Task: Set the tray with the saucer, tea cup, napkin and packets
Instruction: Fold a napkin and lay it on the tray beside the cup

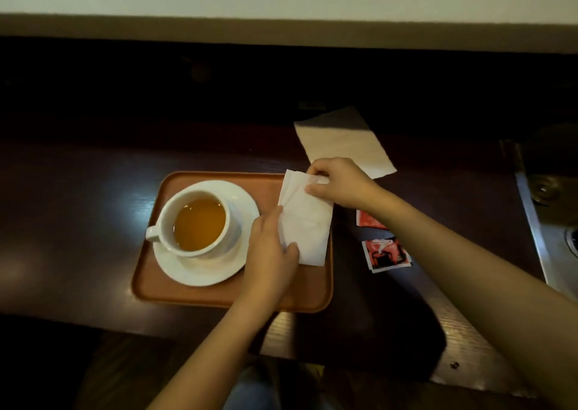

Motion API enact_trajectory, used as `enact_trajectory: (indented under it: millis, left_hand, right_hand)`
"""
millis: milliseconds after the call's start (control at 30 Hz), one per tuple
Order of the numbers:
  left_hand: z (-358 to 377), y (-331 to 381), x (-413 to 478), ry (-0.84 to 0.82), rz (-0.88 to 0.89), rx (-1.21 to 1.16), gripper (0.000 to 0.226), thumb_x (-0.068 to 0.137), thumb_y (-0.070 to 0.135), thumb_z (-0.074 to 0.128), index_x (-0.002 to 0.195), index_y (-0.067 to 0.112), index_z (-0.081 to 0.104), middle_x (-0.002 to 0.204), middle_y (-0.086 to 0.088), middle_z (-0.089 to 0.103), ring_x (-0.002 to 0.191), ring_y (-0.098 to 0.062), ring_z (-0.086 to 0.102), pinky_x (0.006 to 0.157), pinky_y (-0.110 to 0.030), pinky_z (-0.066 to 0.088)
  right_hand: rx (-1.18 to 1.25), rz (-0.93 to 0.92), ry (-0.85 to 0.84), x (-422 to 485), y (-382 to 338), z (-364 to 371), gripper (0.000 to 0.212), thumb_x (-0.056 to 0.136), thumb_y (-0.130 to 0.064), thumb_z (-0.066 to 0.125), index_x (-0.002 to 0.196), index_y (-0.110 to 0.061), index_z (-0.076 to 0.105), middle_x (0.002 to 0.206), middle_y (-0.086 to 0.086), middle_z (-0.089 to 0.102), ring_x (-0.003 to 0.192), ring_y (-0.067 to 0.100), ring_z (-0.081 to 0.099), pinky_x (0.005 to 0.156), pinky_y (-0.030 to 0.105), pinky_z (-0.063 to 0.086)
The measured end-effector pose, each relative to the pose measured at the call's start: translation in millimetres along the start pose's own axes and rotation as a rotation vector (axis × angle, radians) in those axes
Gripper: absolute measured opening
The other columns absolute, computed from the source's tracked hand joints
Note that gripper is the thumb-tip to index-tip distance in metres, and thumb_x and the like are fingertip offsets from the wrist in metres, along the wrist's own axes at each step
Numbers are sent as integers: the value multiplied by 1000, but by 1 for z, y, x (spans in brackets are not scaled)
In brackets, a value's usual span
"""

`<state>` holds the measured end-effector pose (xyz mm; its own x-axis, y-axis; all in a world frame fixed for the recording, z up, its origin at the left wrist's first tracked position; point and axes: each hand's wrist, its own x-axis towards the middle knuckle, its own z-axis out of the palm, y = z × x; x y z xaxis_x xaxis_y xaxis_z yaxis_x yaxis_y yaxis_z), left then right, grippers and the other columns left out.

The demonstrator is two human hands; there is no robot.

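Observation:
An orange-brown tray [194, 297] lies on the dark wooden table. On its left half stands a white saucer [240, 196] with a white tea cup [187, 201] full of amber tea, handle pointing left. A folded white napkin [308, 225] lies over the tray's right side. My left hand [269, 259] pinches the napkin's near left edge. My right hand [339, 182] grips its far right corner. Two red packets lie on the table right of the tray: one [367, 220] partly hidden under my right forearm, the other [386, 254] nearer to me.
A second, flatter napkin [344, 140] lies on the table behind my right hand. A metal strip [531, 218] with round fittings runs along the table's right side. The table's front edge [281, 350] is close to my body, and a pale wall rises behind.

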<state>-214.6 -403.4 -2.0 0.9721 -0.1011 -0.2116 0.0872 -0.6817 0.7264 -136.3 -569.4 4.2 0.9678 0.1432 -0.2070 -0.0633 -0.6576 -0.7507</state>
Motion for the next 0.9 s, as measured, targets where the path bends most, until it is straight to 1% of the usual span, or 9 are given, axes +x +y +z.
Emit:
enact_trajectory:
  millis: [133,233,300,467,600,700,767,833,900]
  left_hand:
    - [6,-5,-10,24,46,120,56,83,14,55,135,20,32,141,-5,34,128,-19,32,100,-25,26]
    - [9,-6,-14,52,107,208,54,85,14,54,134,18,33,142,-8,32,129,-21,28,102,-26,25]
    - [10,-6,-16,69,133,252,53,85,15,55,133,16,33,142,-9,32,129,-21,28,104,-28,27]
    - [12,-5,-16,76,169,310,53,85,18,55,133,16,33,142,-11,34,129,-23,29,104,-33,30]
    - [15,3,-7,55,198,267,54,84,19,54,134,17,33,143,-10,32,131,-22,26,103,-33,31]
    - [21,18,12,71,262,288,51,84,20,54,132,14,36,141,-11,37,130,-25,28,105,-38,31]
    - [29,32,30,67,317,302,48,84,18,54,129,11,40,138,-12,42,128,-26,31,105,-37,30]
    - [41,45,50,24,354,300,46,85,18,53,129,9,42,138,-12,43,129,-26,31,106,-35,28]
    - [55,56,70,-31,388,327,48,85,21,53,130,9,41,139,-12,42,130,-26,30,107,-35,26]
  right_hand:
    - [-179,-56,46,3,1,20,12,80,-18,59,91,-16,62,96,5,65,89,20,55,70,29,41]
    - [-285,-113,92,5,5,30,20,81,-18,59,100,-14,62,102,7,62,98,20,49,77,28,37]
    - [-301,-126,120,4,7,33,24,81,-19,59,105,-14,60,106,7,59,104,21,46,82,29,35]
    - [-319,-148,153,2,8,36,29,81,-19,60,110,-17,57,112,5,54,109,22,41,91,32,34]
    - [-248,-178,195,-3,13,19,34,82,-20,60,115,-16,53,117,6,53,113,22,40,94,33,34]
    - [-250,-118,270,-5,30,-11,36,83,-20,59,119,-14,52,122,9,54,117,26,41,98,38,35]
    - [-308,-57,302,-5,47,-33,40,83,-20,59,122,-13,51,126,11,54,119,30,40,98,42,35]
    - [-392,-6,269,-5,67,-52,46,81,-23,62,124,-15,50,131,11,51,121,33,37,97,43,32]
    - [-467,32,178,-8,83,-63,51,79,-28,64,126,-20,49,135,8,47,123,32,34,97,41,29]
